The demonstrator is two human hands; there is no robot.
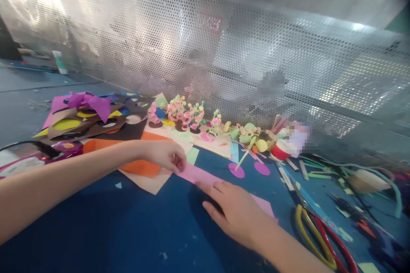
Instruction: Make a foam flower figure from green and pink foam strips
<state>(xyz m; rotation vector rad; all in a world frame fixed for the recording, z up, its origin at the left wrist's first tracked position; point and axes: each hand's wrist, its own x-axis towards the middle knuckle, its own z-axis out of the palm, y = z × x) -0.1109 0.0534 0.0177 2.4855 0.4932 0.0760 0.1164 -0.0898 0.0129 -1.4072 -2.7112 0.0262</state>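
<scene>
A pink paper strip point(200, 175) lies on the blue table point(128, 230). My left hand point(166, 155) has its fingers curled and pinches the strip's left end. My right hand point(235, 213) lies flat on the strip's right part, fingers stretched toward the left. An orange sheet point(141, 166) sits under my left wrist.
Coloured paper scraps with cut-out circles point(92, 119) pile at the left. Small curled paper flowers point(185, 117) stand near a perforated metal screen point(224, 59). Scissors with yellow and red handles point(320, 239) lie at the right beside a red-and-white roll point(281, 150) and two pink discs point(236, 170).
</scene>
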